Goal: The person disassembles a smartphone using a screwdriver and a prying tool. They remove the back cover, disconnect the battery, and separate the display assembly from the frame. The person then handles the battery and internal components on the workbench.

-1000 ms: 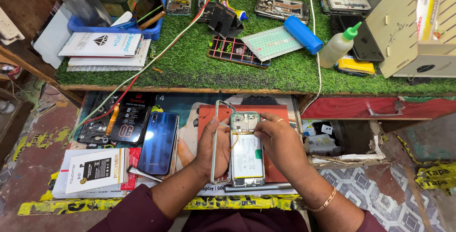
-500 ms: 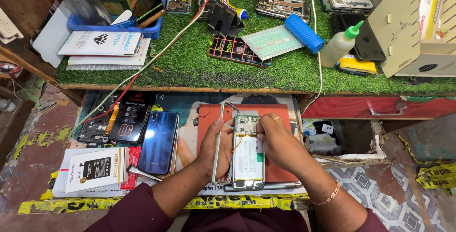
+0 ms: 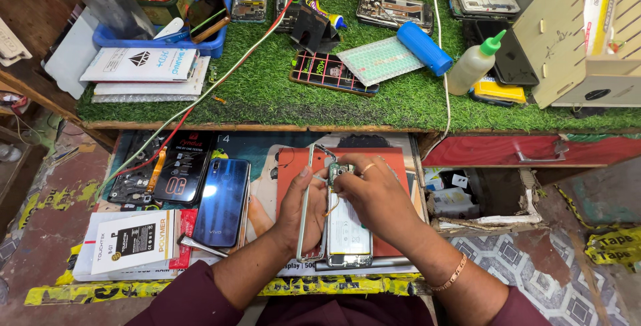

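Here, the left hand (image 3: 302, 209) grips the left edge of an opened phone (image 3: 347, 229), fingers curled around its thin metal frame, while the right hand (image 3: 374, 196) presses down on the phone's upper end, fingertips pinched together over the small circuit board there. The phone lies on a red mat (image 3: 394, 166) on the bench (image 3: 267, 149), directly under both hands. Just left of the left hand sits a blue phone (image 3: 222, 202); beyond it — a dark phone back cover (image 3: 180, 169) and a white box (image 3: 133, 242). Metal tweezers (image 3: 200, 246) lie near the left wrist. Beyond the hands, a raised shelf of green turf (image 3: 267, 92) carries a squeeze bottle (image 3: 473, 65) and a blue cylinder (image 3: 424, 47) — well apart from the work.
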